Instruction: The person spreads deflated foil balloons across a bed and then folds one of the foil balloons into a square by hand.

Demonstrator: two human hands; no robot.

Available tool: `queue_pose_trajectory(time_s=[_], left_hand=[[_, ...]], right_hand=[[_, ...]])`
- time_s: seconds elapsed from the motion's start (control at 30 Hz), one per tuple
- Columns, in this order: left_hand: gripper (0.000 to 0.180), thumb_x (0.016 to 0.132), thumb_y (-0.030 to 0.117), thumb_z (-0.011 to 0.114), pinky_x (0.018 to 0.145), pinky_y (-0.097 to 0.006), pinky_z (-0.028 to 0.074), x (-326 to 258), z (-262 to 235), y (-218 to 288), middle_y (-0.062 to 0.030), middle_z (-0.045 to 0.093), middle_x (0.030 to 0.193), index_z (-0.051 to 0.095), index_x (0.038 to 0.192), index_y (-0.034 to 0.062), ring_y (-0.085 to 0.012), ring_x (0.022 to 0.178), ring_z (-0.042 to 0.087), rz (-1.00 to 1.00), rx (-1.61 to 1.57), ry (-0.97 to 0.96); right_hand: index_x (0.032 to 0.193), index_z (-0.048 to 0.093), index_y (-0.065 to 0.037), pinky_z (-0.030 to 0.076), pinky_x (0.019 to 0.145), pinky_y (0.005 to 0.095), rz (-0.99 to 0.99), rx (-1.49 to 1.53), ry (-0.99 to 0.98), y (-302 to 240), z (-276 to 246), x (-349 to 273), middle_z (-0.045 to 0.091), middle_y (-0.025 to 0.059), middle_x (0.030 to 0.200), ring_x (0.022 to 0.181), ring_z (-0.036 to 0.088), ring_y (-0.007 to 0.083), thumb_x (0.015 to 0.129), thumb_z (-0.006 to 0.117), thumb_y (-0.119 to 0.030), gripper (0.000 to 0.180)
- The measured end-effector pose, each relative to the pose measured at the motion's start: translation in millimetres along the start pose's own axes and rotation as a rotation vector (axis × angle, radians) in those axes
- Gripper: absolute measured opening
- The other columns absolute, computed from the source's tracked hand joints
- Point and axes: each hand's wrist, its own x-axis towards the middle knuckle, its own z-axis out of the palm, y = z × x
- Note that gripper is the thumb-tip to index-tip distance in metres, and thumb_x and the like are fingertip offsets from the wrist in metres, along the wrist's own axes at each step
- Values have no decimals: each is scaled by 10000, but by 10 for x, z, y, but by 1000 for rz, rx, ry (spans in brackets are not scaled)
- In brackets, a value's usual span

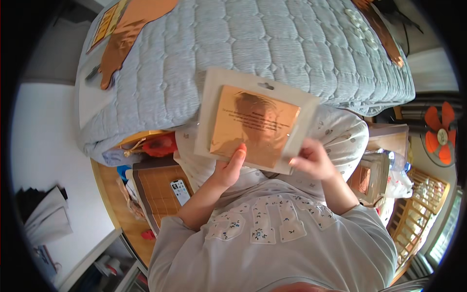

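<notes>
Packet of copper foil held in both hands, sealed as far as visible.

The left hand [228, 168] pinches the flat packet [255, 121] at its lower edge, thumb on the front; the right hand [314, 158] grips its lower right corner. The packet is raised above the lap, before the quilted bed [272, 44]. Copper sheets [131, 29] already lie on the quilt. Judged: this packet's sheet is not yet out.
</notes>
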Motion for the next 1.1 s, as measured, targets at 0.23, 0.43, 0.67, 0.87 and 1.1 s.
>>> queue_pose_trajectory(time_s=[0.23,0.43,0.67,0.87,1.1], left_hand=[[261,1001,166,662,954,-342,501,-33,60,-27,-69,676,1176,665,1194,-9,-191,1076,634,84,248,-94],[326,970,214,711,935,-410,519,24,188,-31,-142,698,1112,659,1191,-20,-300,1027,669,190,587,-408],[441,926,362,768,894,-409,528,8,367,-174,-142,691,1088,670,1175,11,-312,1002,668,200,698,-670],[295,932,213,708,835,-338,521,172,677,1,-111,650,990,676,1148,15,-233,908,642,-8,555,-732],[193,927,31,635,800,-305,505,312,593,-150,-83,669,948,703,1106,8,-190,844,623,-70,673,-689]], right_hand=[[1351,564,-9,409,602,226,-162,-465,593,-580,-443,-236,584,91,1386,669,450,43,929,731,-245,512],[1352,611,-70,486,662,326,-184,-888,463,-879,-308,-266,594,128,1215,788,594,240,843,821,-291,594],[1085,678,-25,495,708,380,4,-750,215,-869,-670,-774,634,114,908,805,630,273,890,772,-171,261],[961,712,-9,448,657,311,382,-880,820,-1218,-1126,-1971,652,67,829,729,582,175,882,752,-101,128],[988,735,22,528,797,339,767,-1215,1065,-1148,-1809,-3233,729,143,900,835,691,241,868,709,-115,184]])
